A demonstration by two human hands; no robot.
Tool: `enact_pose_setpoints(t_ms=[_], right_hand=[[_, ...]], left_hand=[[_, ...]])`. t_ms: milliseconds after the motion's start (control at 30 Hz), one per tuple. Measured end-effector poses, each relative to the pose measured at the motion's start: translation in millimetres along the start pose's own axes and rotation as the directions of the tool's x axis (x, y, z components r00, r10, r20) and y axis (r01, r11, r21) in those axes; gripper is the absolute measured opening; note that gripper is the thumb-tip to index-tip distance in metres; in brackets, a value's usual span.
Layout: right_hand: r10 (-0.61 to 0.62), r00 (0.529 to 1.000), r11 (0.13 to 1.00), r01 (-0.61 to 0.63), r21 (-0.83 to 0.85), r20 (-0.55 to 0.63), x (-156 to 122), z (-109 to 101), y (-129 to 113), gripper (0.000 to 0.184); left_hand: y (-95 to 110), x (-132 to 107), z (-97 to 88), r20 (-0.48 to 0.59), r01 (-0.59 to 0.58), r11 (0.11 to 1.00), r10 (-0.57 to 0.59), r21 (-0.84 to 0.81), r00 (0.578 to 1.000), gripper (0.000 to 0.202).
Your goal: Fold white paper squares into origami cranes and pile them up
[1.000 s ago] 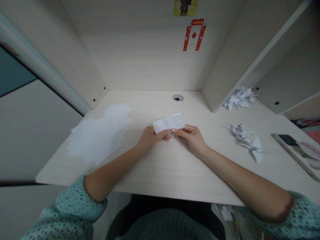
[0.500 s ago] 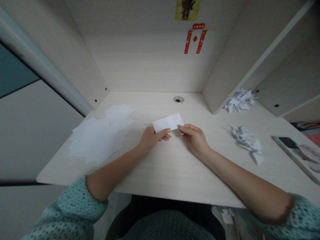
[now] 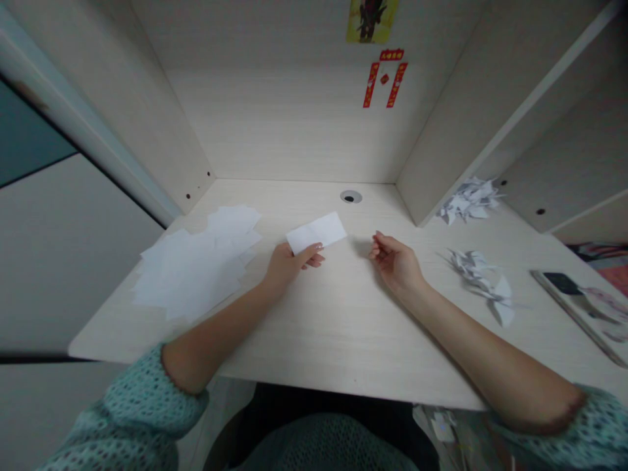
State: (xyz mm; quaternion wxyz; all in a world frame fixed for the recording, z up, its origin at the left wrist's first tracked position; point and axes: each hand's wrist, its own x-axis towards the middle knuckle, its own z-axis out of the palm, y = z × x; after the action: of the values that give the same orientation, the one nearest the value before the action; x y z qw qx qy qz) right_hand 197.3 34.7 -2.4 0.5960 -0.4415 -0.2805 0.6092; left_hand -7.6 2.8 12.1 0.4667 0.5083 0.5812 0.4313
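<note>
A small white sheet of folded-looking paper (image 3: 321, 230) is pinched between thumb and fingers of my left hand (image 3: 289, 263), just above the middle of the desk. Its far right end points away toward the back wall. My right hand (image 3: 396, 261) is apart from the paper, off to its right, with fingers curled and thumb against them; nothing shows at the fingertips. To the left of my left hand, a spread pile of white paper sheets (image 3: 196, 265) lies flat on the desk.
Several folded white paper pieces (image 3: 483, 281) lie right of my right hand. Another heap of them (image 3: 471, 199) sits by the divider panel (image 3: 441, 163). A phone (image 3: 583, 314) rests at the far right. A round cable hole (image 3: 351, 197) is set near the back wall of the desk (image 3: 318, 340).
My right hand has let go of the paper's right end and drawn away to the right. My left hand has shifted slightly left with the paper.
</note>
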Motion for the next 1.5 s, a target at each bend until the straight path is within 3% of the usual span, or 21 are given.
enact_pose_setpoints(t_ms=[67, 167, 300, 433, 700, 900, 1033, 1167, 1267, 1367, 1433, 1500], right_hand=[[-0.079, 0.996, 0.994, 0.083, -0.078, 0.052, -0.9, -0.8, -5.7, 0.022], [-0.181, 0.953, 0.945, 0.237, -0.227, 0.242, -13.1, 4.1, -5.4, 0.023], [-0.081, 0.895, 0.845, 0.296, -0.446, 0.439, -28.2, 10.1, 6.6, 0.027], [-0.069, 0.934, 0.837, 0.246, -0.488, 0.352, -23.8, 8.0, 14.0, 0.030], [-0.087, 0.966, 0.873, 0.192, -0.449, 0.245, -12.2, 5.8, 11.1, 0.036], [-0.241, 0.969, 0.924, 0.247, -0.294, 0.057, -1.7, -0.9, 16.2, 0.032], [-0.340, 0.918, 0.822, 0.395, -0.410, 0.203, -4.4, -1.2, 18.8, 0.031], [-0.295, 0.854, 0.746, 0.486, -0.455, 0.428, -14.0, 1.1, 20.1, 0.036], [-0.273, 0.815, 0.717, 0.527, -0.457, 0.512, -17.9, 2.0, 21.8, 0.035], [-0.260, 0.800, 0.750, 0.520, -0.409, 0.542, -18.0, 2.1, 23.2, 0.035], [-0.265, 0.806, 0.785, 0.500, -0.367, 0.530, -17.7, 2.0, 22.6, 0.036], [-0.359, 0.804, 0.738, 0.556, -0.382, 0.475, -18.4, 2.2, 19.6, 0.036]], left_hand=[[1.3, 0.5, -2.7, -0.029, -0.040, 0.999, 0.041, 0.021, 0.999, 0.029], [3.1, -4.9, -0.8, 0.029, -0.101, 0.988, 0.099, 0.117, 0.995, 0.030], [2.2, -12.3, 2.8, 0.080, -0.172, 0.942, 0.155, 0.288, 0.985, 0.031], [-1.8, -8.0, -0.3, 0.110, -0.186, 0.928, 0.159, 0.322, 0.981, 0.037], [-2.0, 3.3, -2.4, 0.063, -0.101, 0.991, 0.096, 0.083, 0.993, 0.032], [3.2, 10.8, -11.2, -0.168, -0.053, 0.998, 0.046, -0.035, 0.985, 0.033], [-2.7, 10.7, -9.5, -0.019, -0.011, 0.998, 0.010, -0.058, 1.000, 0.032], [-5.7, 5.6, -4.0, 0.098, -0.037, 0.999, 0.040, -0.030, 0.994, 0.031], [-4.4, 4.5, -2.8, 0.055, -0.068, 0.997, 0.070, -0.038, 0.996, 0.032], [-3.6, 5.2, -3.9, 0.000, -0.104, 0.995, 0.104, -0.009, 0.995, 0.034], [-4.1, 5.5, -4.8, -0.030, -0.130, 0.991, 0.131, 0.039, 0.991, 0.033], [-5.1, 4.8, -5.3, -0.067, -0.165, 0.980, 0.173, 0.112, 0.983, 0.032]])
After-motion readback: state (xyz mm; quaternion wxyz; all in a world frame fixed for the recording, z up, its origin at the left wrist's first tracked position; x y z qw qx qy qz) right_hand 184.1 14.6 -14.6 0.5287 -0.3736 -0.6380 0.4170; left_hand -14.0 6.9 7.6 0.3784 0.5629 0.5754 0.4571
